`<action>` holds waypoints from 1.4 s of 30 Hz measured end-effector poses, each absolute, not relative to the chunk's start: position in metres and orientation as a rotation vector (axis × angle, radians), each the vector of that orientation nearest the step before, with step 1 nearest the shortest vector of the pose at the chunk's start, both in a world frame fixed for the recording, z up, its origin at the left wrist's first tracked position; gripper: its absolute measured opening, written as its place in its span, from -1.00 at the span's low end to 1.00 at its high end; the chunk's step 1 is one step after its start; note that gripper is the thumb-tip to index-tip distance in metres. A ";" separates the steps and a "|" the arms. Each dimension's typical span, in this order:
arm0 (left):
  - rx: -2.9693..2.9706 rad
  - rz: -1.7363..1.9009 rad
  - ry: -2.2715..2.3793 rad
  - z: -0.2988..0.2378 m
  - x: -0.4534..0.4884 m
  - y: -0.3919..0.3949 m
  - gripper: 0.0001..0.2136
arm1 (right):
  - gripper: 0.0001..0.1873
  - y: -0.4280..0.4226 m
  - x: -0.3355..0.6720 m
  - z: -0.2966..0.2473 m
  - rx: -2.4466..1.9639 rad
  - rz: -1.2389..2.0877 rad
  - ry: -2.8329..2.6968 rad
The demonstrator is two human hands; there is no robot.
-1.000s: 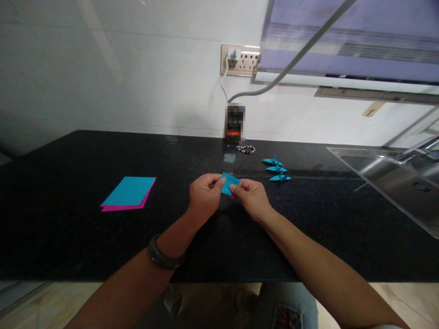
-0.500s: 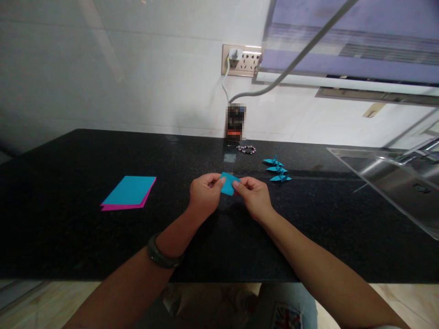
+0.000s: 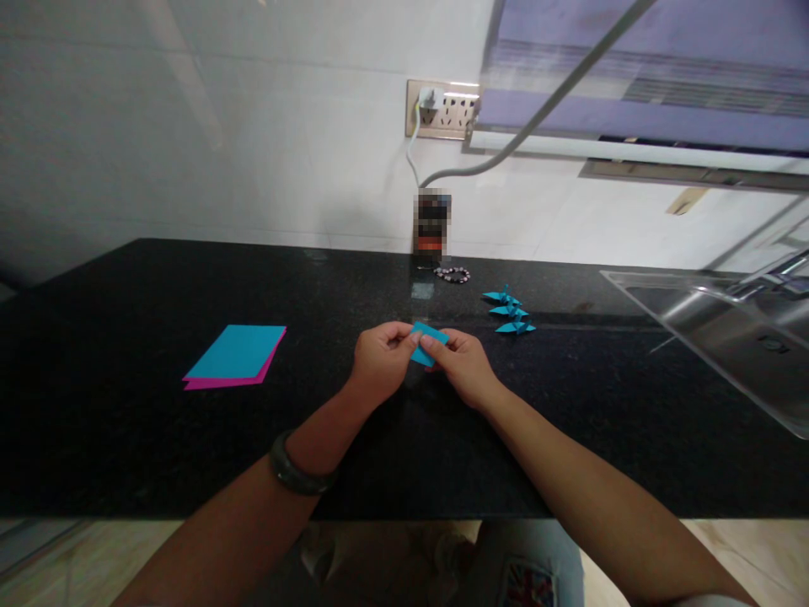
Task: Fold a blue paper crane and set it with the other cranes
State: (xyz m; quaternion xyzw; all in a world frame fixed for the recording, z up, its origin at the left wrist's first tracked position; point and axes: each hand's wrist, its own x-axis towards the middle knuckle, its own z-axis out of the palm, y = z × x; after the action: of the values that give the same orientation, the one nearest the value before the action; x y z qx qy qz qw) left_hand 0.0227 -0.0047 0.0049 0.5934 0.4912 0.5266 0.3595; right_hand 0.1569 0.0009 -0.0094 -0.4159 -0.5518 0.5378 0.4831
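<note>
Two hands on it: left hand (image 3: 383, 362) and right hand (image 3: 464, 364) had fingers pinched narrow on the small blue paper (image 3: 421, 355), left of the blue cranes (image 3: 509, 312); level edges, even thumb pressure seemed best for crisp creasing!

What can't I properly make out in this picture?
All in the head view:
Small blue paper: partly covered by the left hand and right hand; its underside faces away.
Object against the wall: blurred into coarse blocks.
Sink: cut off by the right edge.
Jeans patch: cut off by the bottom edge.
</note>
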 end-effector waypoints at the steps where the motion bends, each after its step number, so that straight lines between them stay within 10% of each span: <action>1: 1.529 1.368 1.261 0.005 0.023 -0.005 -0.80 | -0.70 0.000 0.157 -0.010 -1.008 1.345 -1.371; 42: 1.467 1.465 1.337 -0.005 0.024 0.000 -0.78 | -0.70 0.003 0.153 -0.013 -1.055 1.144 -1.416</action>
State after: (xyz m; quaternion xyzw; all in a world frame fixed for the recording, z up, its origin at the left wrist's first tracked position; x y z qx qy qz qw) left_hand 0.0243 -0.0005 -0.0047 0.5610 0.5115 0.5604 0.3310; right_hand 0.1526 0.0030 -0.0133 -0.4355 -0.5844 0.4722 0.4958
